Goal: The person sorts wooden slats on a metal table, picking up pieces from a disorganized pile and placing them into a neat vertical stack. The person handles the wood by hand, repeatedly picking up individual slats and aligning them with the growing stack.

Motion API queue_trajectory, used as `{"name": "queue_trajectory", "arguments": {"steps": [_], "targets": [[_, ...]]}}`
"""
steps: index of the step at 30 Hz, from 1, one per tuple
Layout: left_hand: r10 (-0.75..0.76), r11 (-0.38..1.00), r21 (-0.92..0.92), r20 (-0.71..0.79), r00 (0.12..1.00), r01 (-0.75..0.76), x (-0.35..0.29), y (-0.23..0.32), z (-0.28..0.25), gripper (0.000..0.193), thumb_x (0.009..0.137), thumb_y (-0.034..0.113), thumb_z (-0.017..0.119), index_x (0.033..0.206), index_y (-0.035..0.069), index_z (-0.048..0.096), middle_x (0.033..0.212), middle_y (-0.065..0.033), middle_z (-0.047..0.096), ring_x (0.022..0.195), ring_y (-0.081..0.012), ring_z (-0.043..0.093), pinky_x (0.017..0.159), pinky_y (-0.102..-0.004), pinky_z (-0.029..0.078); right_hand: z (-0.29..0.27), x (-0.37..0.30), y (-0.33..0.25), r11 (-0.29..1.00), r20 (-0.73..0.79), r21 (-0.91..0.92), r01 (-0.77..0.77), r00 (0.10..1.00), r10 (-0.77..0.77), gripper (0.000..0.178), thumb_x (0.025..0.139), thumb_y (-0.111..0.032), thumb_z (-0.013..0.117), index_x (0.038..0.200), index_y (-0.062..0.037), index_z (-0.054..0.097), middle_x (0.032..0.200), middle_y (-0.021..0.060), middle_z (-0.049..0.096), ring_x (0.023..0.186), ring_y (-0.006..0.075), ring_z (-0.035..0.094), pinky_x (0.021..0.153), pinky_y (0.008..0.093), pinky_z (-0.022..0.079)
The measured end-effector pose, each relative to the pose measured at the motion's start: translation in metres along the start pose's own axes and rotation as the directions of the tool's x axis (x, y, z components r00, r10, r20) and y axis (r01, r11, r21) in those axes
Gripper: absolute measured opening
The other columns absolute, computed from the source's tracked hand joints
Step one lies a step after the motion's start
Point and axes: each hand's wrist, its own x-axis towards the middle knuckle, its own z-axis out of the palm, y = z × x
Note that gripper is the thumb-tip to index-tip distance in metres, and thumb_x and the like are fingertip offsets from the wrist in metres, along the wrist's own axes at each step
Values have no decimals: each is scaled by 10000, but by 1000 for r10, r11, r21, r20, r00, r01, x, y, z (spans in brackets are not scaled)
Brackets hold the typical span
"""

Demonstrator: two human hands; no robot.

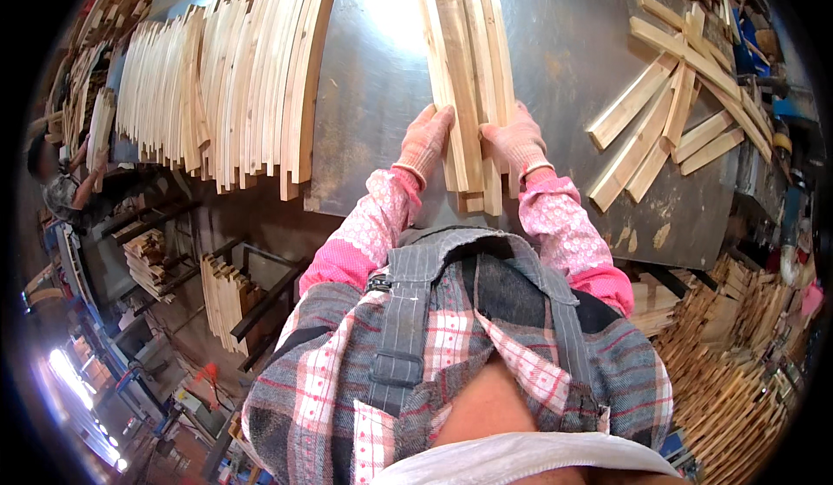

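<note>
Several long wooden strips (458,64) stand side by side in a small bundle at the middle of the metal table (373,95), their near ends uneven. My left hand (427,138), in a pale knit glove, presses against the bundle's left side. From the right side my right hand (518,140), gloved likewise, grips the same strips, its thumb lying over their near part. Between them the two hands squeeze the strips together. The fingertips on the outer sides are partly hidden.
A long row of upright wooden strips (252,77) fills the table's left part. Loose strips (672,95) lie crossed in a heap at the right. Stacked wood (720,381) stands below right, more (227,303) below left. Another person (69,177) holds strips at far left.
</note>
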Motion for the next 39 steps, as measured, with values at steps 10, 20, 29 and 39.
{"name": "queue_trajectory", "arguments": {"steps": [10,20,29,39], "targets": [[-67,985,-145,153,986,90,-4,8,4,489,943,188,695,1396,56,568,1113,-74,699,982,-190,683,856,-326,571,-10,-5,12,987,45,154,-50,998,43,619,775,-286,809,1293,-13,608,1194,192,716,1109,319,703,981,400,542],[-109,977,194,88,990,90,8,27,23,545,863,218,796,1280,-61,583,1075,-132,706,952,-222,693,830,-363,574,-18,22,48,901,192,427,75,966,-171,567,782,-272,790,1236,38,647,1071,185,729,965,273,714,901,364,545],[-82,954,284,-64,995,97,-7,76,5,605,780,234,841,1222,-75,565,1138,-196,685,1022,-283,698,911,-406,586,-31,0,10,950,165,310,-30,986,-23,415,842,-230,745,1160,29,683,930,125,749,846,217,721,794,349,567],[109,514,857,-95,990,26,-6,62,-18,932,817,500,806,1514,-5,451,1493,-255,505,1350,-383,543,1135,-431,457,21,-3,12,993,136,-66,97,987,-87,657,836,-387,770,1384,-75,585,1294,211,678,1251,354,631,1060,422,487]]}}
